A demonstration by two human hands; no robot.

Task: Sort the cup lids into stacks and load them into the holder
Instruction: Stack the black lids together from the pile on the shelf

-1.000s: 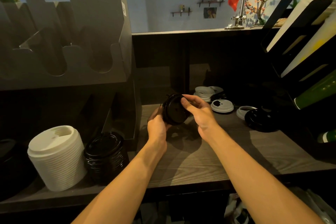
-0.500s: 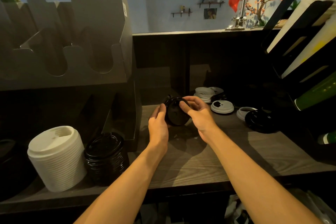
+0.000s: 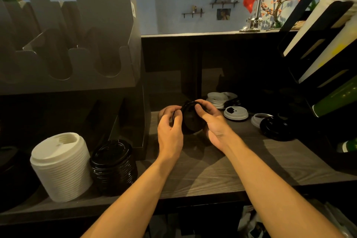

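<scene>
Both hands hold a small stack of black lids (image 3: pixel 191 120) on edge above the wooden counter (image 3: pixel 222 166). My left hand (image 3: pixel 170 131) grips its left side, and my right hand (image 3: pixel 212 121) cups its right side with the thumb on the top rim. A tall stack of white lids (image 3: pixel 61 166) and a stack of black lids (image 3: pixel 113 166) stand at the near left. Loose white lids (image 3: pixel 235 113) and a black lid pile (image 3: pixel 276 128) lie at the back right. The grey slotted holder (image 3: pixel 77 44) rises at the upper left.
A black rack (image 3: pixel 318 54) with sleeves of white and green cups leans in from the right. More white lids (image 3: pixel 218 98) sit against the dark back wall. A dark round object (image 3: pixel 11 170) sits at the far left edge.
The black lid stack has sunk slightly toward the counter. My left hand has come from behind and under the stack to grip its near left side, and my right hand has closed further around it.
</scene>
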